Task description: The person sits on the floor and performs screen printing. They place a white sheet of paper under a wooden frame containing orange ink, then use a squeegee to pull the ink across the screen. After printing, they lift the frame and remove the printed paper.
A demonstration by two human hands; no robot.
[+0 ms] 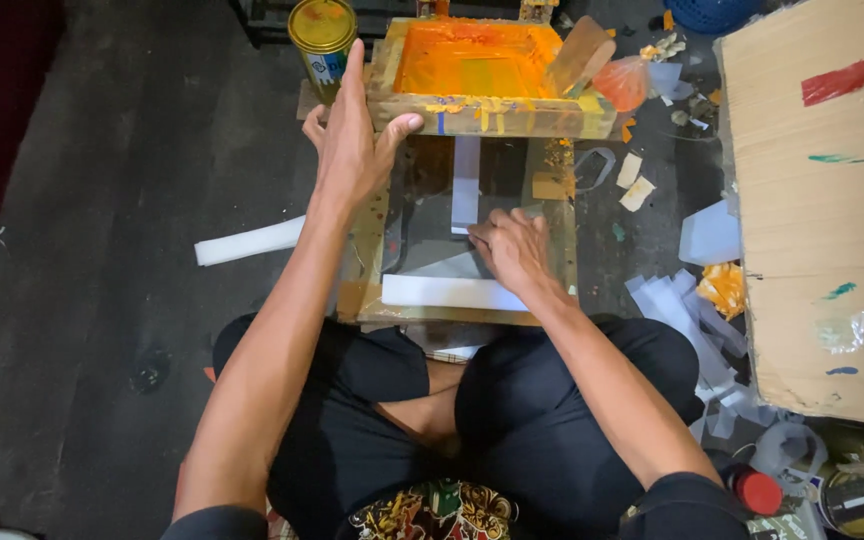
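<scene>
Bare floor (132, 200) left; scraps (687, 300) right

Small screen-print workshop, floor-level setup. Wood-framed screen (477, 75) flooded w/ orange ink, paint tins (322, 35) nearby, ink-smeared cardboard sheet (822, 210) at right, paper offcuts (682, 310) scattered over dark concrete floor (102, 250). Person sits cross-legged, no bench.

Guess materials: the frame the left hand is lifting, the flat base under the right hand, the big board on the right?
Frame: looks like raw wood, unfinished grain smeared with orange and yellow ink; the left hand grips its edge.
Base under the right hand: probably glass or clear plastic, glossy and see-through.
Board: corrugated cardboard, matte brown, ribbed, paint-streaked.
</scene>
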